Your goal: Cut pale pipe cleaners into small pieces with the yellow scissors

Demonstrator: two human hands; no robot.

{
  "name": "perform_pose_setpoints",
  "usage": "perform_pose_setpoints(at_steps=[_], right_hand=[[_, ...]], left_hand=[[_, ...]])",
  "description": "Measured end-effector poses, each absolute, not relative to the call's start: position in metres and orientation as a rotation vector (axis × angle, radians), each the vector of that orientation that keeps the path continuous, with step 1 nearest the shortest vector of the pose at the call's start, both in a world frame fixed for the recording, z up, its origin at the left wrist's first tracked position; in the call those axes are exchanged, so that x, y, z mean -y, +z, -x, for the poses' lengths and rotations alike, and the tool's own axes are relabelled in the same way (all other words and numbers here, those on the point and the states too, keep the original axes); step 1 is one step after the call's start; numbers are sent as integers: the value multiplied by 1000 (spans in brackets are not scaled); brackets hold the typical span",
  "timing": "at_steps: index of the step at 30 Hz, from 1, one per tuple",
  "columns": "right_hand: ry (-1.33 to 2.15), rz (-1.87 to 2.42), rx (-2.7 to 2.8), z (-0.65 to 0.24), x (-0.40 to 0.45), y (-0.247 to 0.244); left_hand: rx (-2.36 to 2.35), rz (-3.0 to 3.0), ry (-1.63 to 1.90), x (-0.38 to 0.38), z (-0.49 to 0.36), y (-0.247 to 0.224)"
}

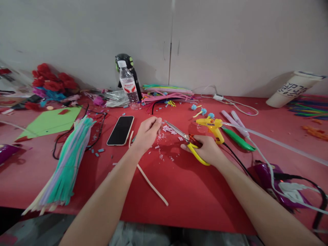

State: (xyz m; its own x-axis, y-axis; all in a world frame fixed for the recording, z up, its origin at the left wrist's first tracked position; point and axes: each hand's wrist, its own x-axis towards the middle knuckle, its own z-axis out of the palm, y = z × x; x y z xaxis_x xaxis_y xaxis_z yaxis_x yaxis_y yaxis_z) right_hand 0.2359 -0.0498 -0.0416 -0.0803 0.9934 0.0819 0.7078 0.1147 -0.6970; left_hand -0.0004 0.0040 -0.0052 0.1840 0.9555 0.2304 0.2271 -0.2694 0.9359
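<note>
My left hand (148, 131) is closed in a pinch above the red table; whatever its fingertips hold is too small to make out. A cream pipe cleaner (153, 186) passes beneath my left wrist and lies on the table. In my right hand (208, 148) are scissors (196, 153) with yellow and red handles, their blades (175, 129) pointing toward my left fingertips without plainly touching them. Small pink cut pieces (169, 130) and pale crumbs lie between the hands. A black phone (120, 131) rests left of my left hand. Just beyond my right hand lies a yellow glue gun (211, 126).
A pipe cleaner bundle (69, 164) and a green sheet (53, 119) lie left. Behind stand a water bottle (128, 85) and a black flask (135, 78). On the right are a green-handled tool (238, 139), a purple power strip (266, 171), cables and a leaning paper cup (289, 89).
</note>
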Motion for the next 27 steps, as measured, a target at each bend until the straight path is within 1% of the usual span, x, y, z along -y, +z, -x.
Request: perform_pose_setpoints(at_steps=[13,27], right_hand=[[701,1645,1859,-235,50,-41],[651,1648,1877,-236,47,-45]], left_hand=[[-1136,-1670,1124,-1,0,0],[-1144,-1699,1104,-2,0,-4]])
